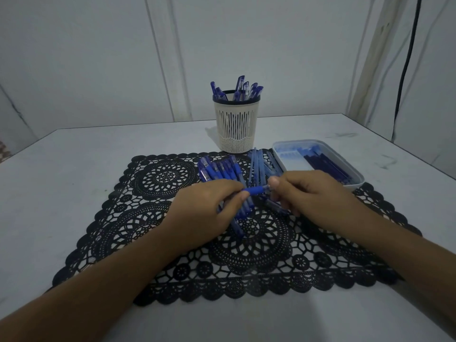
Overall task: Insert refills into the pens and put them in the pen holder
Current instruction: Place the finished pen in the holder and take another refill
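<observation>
Together, palms down, left hand (209, 208) and right hand (306, 193) pinch opposite ends of a blue pen (255, 190).

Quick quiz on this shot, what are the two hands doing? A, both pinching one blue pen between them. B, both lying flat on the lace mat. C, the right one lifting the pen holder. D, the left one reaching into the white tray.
A: the left hand and the right hand each pinch an end of the blue pen, held between them over the mat.

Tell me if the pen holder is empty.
Not empty: several blue pens stick up past the rim of the upright holder.
</observation>
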### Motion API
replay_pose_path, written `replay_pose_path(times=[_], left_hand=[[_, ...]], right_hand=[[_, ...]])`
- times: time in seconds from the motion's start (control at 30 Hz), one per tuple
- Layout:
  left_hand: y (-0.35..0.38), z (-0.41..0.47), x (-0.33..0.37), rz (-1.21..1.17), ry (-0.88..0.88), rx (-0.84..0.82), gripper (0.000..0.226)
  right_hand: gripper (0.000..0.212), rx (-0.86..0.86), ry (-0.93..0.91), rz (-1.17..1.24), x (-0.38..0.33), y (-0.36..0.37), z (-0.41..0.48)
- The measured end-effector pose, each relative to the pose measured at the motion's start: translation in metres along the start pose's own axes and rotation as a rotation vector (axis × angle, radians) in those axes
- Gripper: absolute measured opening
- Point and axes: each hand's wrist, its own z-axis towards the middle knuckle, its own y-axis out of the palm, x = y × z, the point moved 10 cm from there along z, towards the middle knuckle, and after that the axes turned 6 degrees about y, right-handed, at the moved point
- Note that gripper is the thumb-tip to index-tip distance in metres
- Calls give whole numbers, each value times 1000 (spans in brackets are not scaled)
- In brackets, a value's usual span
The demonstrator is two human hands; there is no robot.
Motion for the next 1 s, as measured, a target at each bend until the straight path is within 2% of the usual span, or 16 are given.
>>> replay_pose_path(times=[0.03, 0.1, 0.13, 0.3, 0.37, 0.47, 0.57, 0.7, 0.83, 0.9, 1.0], left_hand=[[0, 0, 0, 1, 4, 3, 32], [-2, 0, -1, -11, -6, 18, 31], [-3, 0, -2, -17, -15, 27, 31], [0, 1, -1, -15, -4, 2, 29], [1, 0, -2, -26, -14, -9, 31], [2, 0, -5, -19, -29, -21, 33], [4, 0, -5, -16, -27, -38, 33], [2, 0, -12, -96, -96, -17, 38], [-4, -2, -20, -123, -154, 50, 37], [-7, -3, -25, -122, -184, 94, 36], [-10, -5, -32, -107, -229, 136, 36]], right_hand=[[30, 4, -1, -15, 0, 1, 0], [7, -12, -12, -4, 0, 3, 0], [5, -20, -26, 11, 0, 3, 0], [16, 13, 8, 12, 1, 0, 0], [4, -10, -2, 39, 1, 2, 0], [26, -45, 5, 114, 3, 5, -1], [13, 47, -3, 112, -1, -4, -1], [8, 149, -60, 45, -5, -17, 0], [16, 133, -76, 89, -6, -20, 0], [10, 108, -52, 3, -5, -20, 0], [3, -30, -79, -186, -10, -5, -4]])
